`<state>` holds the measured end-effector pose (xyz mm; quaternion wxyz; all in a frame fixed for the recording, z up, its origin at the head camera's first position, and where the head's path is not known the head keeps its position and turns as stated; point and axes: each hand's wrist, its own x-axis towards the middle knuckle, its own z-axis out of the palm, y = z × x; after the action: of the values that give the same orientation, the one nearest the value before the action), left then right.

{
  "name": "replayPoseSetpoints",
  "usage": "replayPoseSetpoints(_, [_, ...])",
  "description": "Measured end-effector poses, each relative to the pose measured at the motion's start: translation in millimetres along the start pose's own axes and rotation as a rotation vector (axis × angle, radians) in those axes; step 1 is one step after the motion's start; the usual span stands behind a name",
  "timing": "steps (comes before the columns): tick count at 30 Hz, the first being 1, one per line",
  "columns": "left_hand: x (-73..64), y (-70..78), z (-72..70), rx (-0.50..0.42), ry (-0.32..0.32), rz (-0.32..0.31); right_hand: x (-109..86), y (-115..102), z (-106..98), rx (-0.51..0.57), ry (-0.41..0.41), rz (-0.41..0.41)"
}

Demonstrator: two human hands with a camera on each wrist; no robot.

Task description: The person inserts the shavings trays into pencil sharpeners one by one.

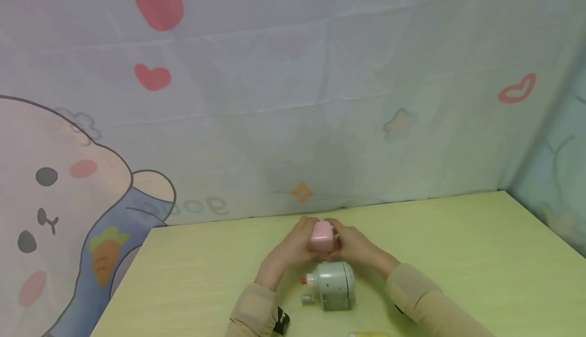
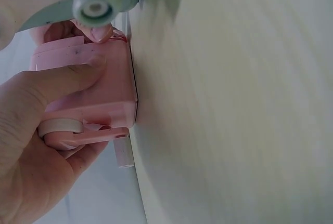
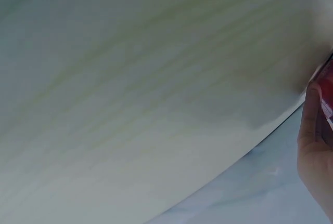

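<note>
A pink crank pencil sharpener (image 1: pixel 322 234) stands near the table's back edge, between both hands. My left hand (image 1: pixel 299 243) grips it from the left; in the left wrist view the thumb (image 2: pixel 78 78) lies across its pink casing (image 2: pixel 104 96), beside the crank with its pale knob (image 2: pixel 124 152). From the right, my right hand (image 1: pixel 359 246) holds the other side; only part of this hand (image 3: pixel 315 151) shows at the edge of the right wrist view. Closer to me, a pale green crank pencil sharpener (image 1: pixel 336 286) lies between the forearms, its crank pointing left.
The light yellow-green table (image 1: pixel 458 255) ends at a printed cloth backdrop (image 1: pixel 274 98). A yellow object (image 1: pixel 368 334) is cut off by the bottom edge of the head view. A black item (image 1: pixel 281 322) sits by the left sleeve.
</note>
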<state>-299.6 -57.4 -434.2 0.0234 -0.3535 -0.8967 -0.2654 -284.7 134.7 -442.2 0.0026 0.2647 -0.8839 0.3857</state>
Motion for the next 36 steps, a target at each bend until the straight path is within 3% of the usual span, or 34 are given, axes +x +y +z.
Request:
replayPoseSetpoints(18, [-1.3,-2.7,3.0,0.016,0.000,-0.018,-1.7,-1,2,-0.002,0.001,-0.034])
replayPoseSetpoints(21, [-2.2,0.1,2.5,0.091,0.001,-0.058,-2.1,1,3,0.016,-0.008,-0.022])
replayPoseSetpoints(24, [-2.5,2.9,0.8,0.220,0.010,-0.097,-2.4,2,3,0.029,-0.011,-0.003])
replayPoseSetpoints(28, [-3.3,4.8,-6.4,0.307,0.011,-0.125,-4.4,0,0,-0.024,-0.001,0.045])
replayPoseSetpoints(32, [-6.1,3.2,-16.8,0.276,-0.001,-0.140,-10.8,-5,-11,-0.106,0.014,0.076])
replayPoseSetpoints(36, [-12.8,6.6,-28.1,0.260,0.040,-0.122,-23.0,-14,-26,-0.191,0.068,0.072])
